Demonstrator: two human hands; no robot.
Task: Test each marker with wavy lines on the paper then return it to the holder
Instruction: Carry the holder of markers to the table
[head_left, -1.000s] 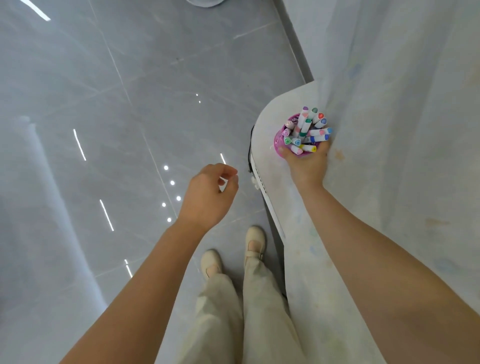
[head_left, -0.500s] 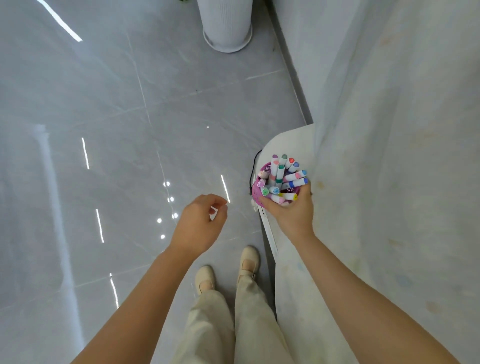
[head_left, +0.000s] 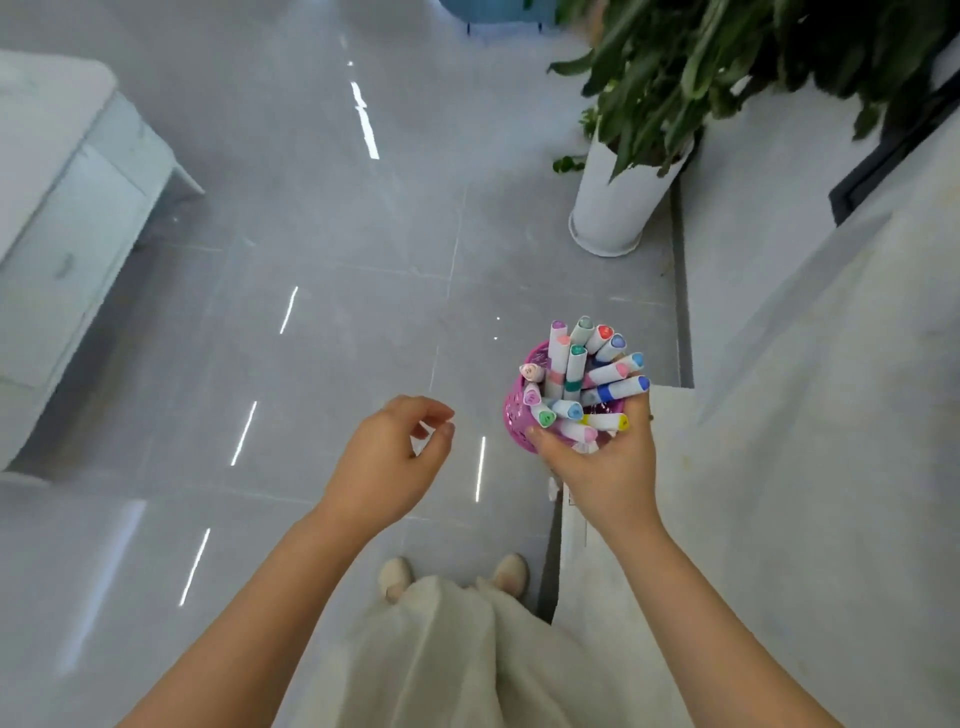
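A pink perforated holder (head_left: 517, 410) packed with several white markers (head_left: 576, 371) with coloured caps is in the air off the table's left edge, over the floor. My right hand (head_left: 602, 467) grips it from below, fingers wrapped round its near side. My left hand (head_left: 389, 457) hovers over the floor to the holder's left, fingers loosely curled and holding nothing. No paper is visible apart from the pale covering on the table (head_left: 779, 467).
A white planter (head_left: 618, 208) with a leafy green plant stands on the grey tiled floor beyond the table. A pale cabinet or bench (head_left: 62, 208) sits at the far left. My feet and light trousers (head_left: 457, 649) are below.
My right hand has carried the holder off the table corner, leftwards and towards me. The view has tilted up, revealing the plant and cabinet. My left hand stays loosely curled.
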